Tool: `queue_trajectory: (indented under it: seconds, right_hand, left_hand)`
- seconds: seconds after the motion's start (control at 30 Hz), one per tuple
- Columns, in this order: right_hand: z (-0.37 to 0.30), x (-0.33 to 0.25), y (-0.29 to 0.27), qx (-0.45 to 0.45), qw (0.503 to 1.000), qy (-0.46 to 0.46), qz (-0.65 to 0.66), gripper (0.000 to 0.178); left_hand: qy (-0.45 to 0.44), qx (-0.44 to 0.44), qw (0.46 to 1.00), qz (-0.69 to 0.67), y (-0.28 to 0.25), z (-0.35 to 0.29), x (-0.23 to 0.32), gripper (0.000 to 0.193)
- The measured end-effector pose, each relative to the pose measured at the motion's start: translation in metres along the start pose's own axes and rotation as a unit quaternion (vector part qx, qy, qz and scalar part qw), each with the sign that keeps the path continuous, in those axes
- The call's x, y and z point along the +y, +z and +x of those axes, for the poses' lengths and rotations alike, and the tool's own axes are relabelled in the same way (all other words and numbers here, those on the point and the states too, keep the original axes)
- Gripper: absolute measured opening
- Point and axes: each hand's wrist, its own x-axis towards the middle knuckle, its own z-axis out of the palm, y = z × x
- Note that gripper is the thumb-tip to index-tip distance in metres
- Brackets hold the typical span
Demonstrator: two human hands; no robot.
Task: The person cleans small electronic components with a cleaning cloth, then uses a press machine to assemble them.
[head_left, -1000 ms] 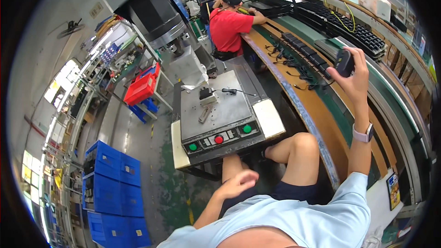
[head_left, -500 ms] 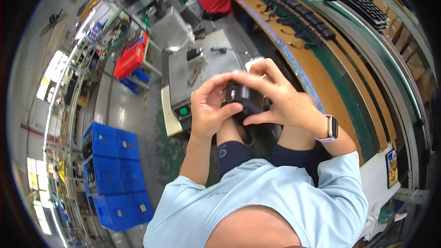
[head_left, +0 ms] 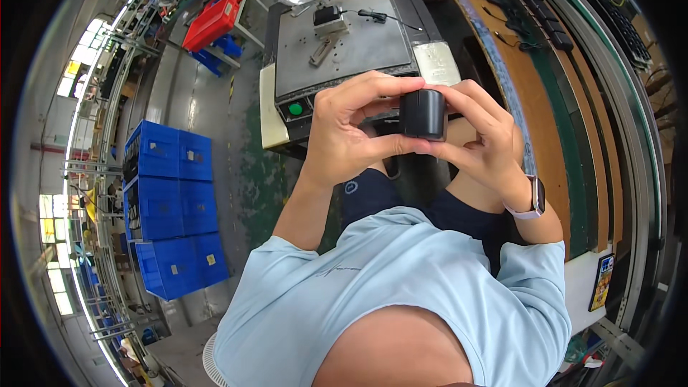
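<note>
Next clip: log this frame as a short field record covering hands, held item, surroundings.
left hand: grips the black block from its left side, thumb below and fingers over the top
right hand: holds the same block from the right; a watch sits on its wrist
held item: small black block, upright, raised in front of the chest
below hands: grey press machine with a green button
person's left: blue crates stacked on the floor
person's right: long conveyor bench

Room open above grey press table (head_left: pixel 358 50); fixture block (head_left: pixel 328 18) & cable (head_left: pixel 383 17) crowd its far edge
</note>
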Motion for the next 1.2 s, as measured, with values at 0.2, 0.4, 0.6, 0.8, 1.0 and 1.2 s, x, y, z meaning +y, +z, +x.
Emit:
queue_trajectory:
  seconds: [0.2,0.4,0.6,0.8,1.0,1.2]
  right_hand:
    - [0.007,-0.006,0.004,0.004,0.998,-0.039,-0.056,0.063]
    - [0.012,0.007,0.011,0.004,0.994,-0.049,0.094,0.064]
    - [0.019,0.0,0.001,0.009,1.0,-0.004,-0.022,0.055]
    - [0.019,0.003,0.0,-0.006,0.991,0.044,0.126,0.043]
    - [0.023,-0.006,-0.003,-0.013,0.993,-0.012,0.113,0.035]
    - [0.03,0.001,0.001,-0.038,0.995,-0.055,0.072,0.039]
  left_hand:
    - [-0.023,0.052,0.998,-0.027,0.005,-0.004,0.002,0.073]
    - [0.069,0.029,0.993,-0.094,0.014,-0.003,-0.01,0.066]
    - [0.058,0.081,0.995,0.009,0.017,-0.003,-0.012,0.067]
    - [0.051,0.094,0.992,-0.061,0.011,-0.006,-0.019,0.062]
    - [0.092,0.08,0.987,-0.106,0.007,-0.009,-0.024,0.061]
    - [0.078,0.109,0.979,-0.151,0.007,-0.004,-0.023,0.048]
